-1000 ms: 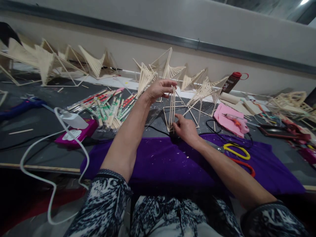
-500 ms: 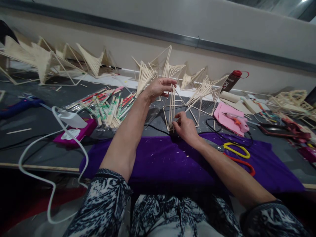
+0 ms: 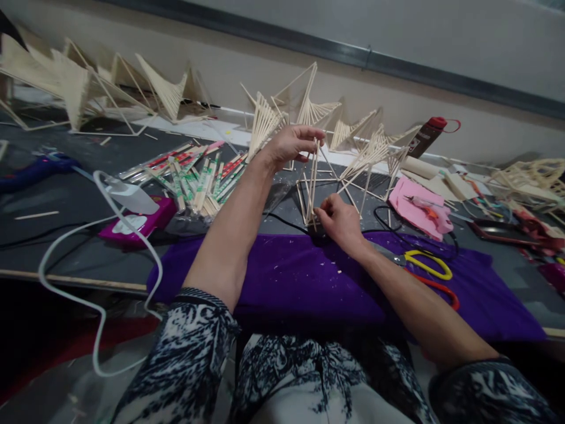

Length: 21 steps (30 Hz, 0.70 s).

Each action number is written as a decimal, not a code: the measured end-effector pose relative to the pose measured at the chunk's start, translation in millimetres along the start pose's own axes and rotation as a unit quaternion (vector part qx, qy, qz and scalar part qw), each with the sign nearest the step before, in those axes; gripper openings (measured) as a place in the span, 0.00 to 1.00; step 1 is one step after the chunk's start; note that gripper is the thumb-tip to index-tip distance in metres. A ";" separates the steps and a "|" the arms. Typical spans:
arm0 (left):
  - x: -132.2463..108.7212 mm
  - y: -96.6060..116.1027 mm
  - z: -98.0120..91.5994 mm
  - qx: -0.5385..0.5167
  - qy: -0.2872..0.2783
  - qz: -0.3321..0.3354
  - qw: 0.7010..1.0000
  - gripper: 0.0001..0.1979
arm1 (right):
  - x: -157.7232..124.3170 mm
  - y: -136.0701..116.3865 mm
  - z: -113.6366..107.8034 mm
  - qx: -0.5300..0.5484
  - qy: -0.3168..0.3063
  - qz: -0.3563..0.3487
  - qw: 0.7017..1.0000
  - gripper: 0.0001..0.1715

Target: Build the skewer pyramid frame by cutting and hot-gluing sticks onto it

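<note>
A structure of thin pale wooden sticks point(image 3: 352, 175) stands on the dark table before me, with slanted sticks fanned between its edges. My left hand point(image 3: 296, 144) is closed at the upper ends of a few near-upright sticks point(image 3: 314, 176), fingers bent round their tips. Lower down, my right hand point(image 3: 341, 219) pinches at the foot of these sticks, near the frame's front corner. Its fingertips partly cover what they grip. Beneath my forearms lies a purple cloth point(image 3: 282, 277) sprinkled with pale scraps.
Paper-wrapped chopsticks point(image 3: 200, 182) lie left of the frame. Beyond them are a purple power block point(image 3: 136, 227) with a white cable and a blue glue gun point(image 3: 37, 171). Rightward are scissors point(image 3: 428, 265), another glue gun point(image 3: 430, 212) on pink sheets and a dark bottle point(image 3: 427, 136).
The view has tilted and shifted slightly. Both hands stay at the same sticks, left at the top and right at the foot; the upright sticks lean a little differently.
</note>
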<state>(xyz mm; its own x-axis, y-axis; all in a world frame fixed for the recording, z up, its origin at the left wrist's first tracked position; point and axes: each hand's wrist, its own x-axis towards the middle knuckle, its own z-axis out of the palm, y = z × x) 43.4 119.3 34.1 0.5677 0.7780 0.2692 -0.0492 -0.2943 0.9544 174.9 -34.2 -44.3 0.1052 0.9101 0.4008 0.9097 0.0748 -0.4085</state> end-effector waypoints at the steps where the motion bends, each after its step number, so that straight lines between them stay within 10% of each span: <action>1: -0.3 0.3 0.1 -0.001 0.001 -0.001 1.000 0.18 | -1.5 -0.2 -2.2 0.014 0.004 -0.002 1.000 0.10; 11: 2.6 -1.4 -2.0 -0.004 -0.005 -0.005 1.000 0.17 | -4.6 -1.4 -13.9 0.130 -0.168 0.072 0.974 0.21; 21: 2.3 -0.4 -1.1 -0.005 -0.003 -0.005 1.000 0.17 | 2.7 6.1 5.7 0.211 -0.189 0.143 0.948 0.14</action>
<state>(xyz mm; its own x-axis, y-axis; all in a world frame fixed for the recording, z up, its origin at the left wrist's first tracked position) 43.8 121.9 34.4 0.5732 0.7777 0.2581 -0.0506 -0.2807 0.9585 178.5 -28.9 -50.3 0.0998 0.9928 -0.0660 0.6158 -0.1138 -0.7797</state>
